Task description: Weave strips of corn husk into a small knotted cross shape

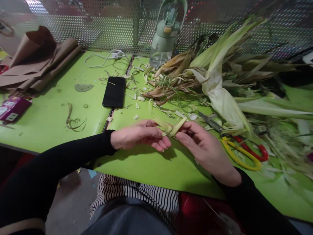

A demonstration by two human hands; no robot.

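Note:
Between my two hands, just above the green table [137, 166], is a small folded piece of pale corn husk [176, 128]. My left hand [144, 134] pinches its left end between thumb and fingers, palm turned partly up. Thumb and fingers of my right hand [205, 147] close on its right end. Right of my right hand lie scissors [231, 152] with one yellow and one red handle, blades pointing away to the left. A large pile of corn husks [220, 94], pale green to dry brown, spreads behind and to the right.
A black phone [114, 92] lies behind my left hand, with a white cable [105, 60] beyond it. A water bottle [163, 39] stands by the perforated metal screen [110, 29]. Brown paper [41, 62], a purple box [14, 109] and a protractor [83, 87] are at left.

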